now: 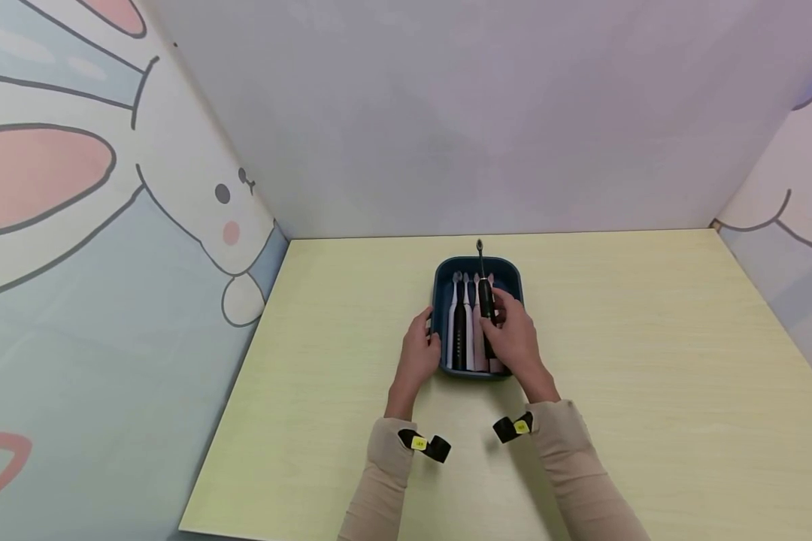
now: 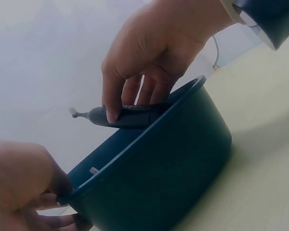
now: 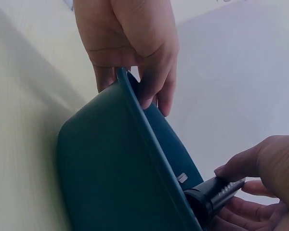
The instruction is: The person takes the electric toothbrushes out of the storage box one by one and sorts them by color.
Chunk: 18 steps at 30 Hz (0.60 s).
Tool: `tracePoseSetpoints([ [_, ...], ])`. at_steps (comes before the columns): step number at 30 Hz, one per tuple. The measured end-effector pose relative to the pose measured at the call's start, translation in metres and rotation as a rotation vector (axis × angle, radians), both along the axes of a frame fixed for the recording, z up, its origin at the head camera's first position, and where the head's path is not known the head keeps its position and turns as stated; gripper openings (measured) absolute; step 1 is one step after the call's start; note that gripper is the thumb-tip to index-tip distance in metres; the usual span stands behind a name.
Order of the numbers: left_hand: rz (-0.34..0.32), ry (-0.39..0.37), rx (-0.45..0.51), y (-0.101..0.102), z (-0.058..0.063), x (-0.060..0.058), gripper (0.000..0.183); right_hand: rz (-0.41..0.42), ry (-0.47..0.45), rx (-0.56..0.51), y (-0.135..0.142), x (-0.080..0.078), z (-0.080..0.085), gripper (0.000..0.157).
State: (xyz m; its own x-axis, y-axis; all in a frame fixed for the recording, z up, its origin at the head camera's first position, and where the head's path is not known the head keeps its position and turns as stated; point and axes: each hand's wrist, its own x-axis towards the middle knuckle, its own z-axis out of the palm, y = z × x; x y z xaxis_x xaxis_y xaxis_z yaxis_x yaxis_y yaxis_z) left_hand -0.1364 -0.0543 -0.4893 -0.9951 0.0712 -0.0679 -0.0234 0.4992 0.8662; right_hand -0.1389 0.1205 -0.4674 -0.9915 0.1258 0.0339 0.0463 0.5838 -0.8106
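Note:
A dark blue-green oval-cornered tub (image 1: 507, 272) stands on the table. My left hand (image 1: 419, 352) grips its left rim, thumb inside and fingers outside, as the right wrist view shows. My right hand (image 1: 516, 334) pinches a black electric toothbrush (image 2: 130, 117) by its handle, over the tub's right part. Its brush head points to the far side and rises past the rim. Beneath it several more electric toothbrushes lie side by side: a white one (image 1: 451, 330), a black one (image 1: 460, 338) and a pink one (image 1: 477, 349) among them. The right hand partly covers those at the right.
The pale wood-grain table (image 1: 649, 361) extends to both sides of the tub. A plain white wall (image 1: 487, 135) rises behind its far edge. At the left stands a panel with a cartoon rabbit (image 1: 196, 203). Black straps with small cameras (image 1: 436, 448) sit on both wrists.

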Motion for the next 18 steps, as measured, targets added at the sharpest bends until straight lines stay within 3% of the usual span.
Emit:
tracePoseSetpoints([
  [12,0.001,-0.007,0.000,-0.002,0.001,0.001,0.052,-0.062,0.236,-0.097,0.011,0.002,0.002,0.056],
  [18,-0.007,0.002,0.010,-0.003,0.002,0.001,0.052,-0.105,0.295,-0.135,0.018,0.002,0.003,0.055],
])
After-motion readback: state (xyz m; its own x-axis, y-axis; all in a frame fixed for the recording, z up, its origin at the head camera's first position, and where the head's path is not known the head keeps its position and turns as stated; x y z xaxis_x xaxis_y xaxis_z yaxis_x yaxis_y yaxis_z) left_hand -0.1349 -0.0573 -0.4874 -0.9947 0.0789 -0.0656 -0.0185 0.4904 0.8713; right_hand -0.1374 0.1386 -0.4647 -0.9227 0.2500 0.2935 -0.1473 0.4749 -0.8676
